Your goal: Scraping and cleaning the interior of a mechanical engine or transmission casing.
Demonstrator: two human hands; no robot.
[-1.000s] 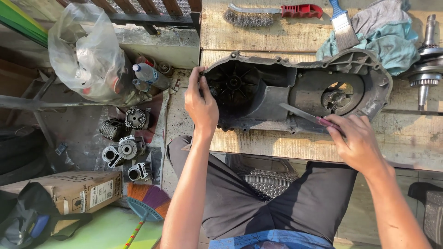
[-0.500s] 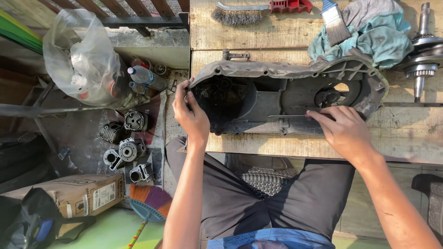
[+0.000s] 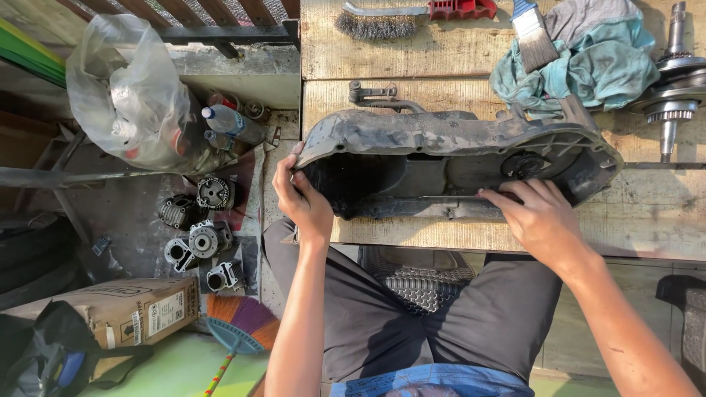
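Observation:
A large dirty grey engine crankcase cover (image 3: 441, 140) stands tilted up on its near edge on the wooden workbench (image 3: 456, 235). My left hand (image 3: 301, 202) grips its left end, fingers curled over the rim. My right hand (image 3: 540, 217) presses on the near rim at the right, holding a thin dark scraper-like tool against the edge. The hollow inside of the cover faces me, mostly in shadow.
On the bench behind lie a wire brush (image 3: 382, 18), a paintbrush (image 3: 533, 33), teal rags (image 3: 588, 62) and a crankshaft (image 3: 673, 95). At floor level on the left are a plastic bag (image 3: 125, 95), metal engine cylinders (image 3: 198, 228), a cardboard box (image 3: 125, 312) and a broom (image 3: 239, 327).
The cover has been tipped up from lying flat onto its near edge. My right hand moved left along the rim; my left hand kept its hold on the left end.

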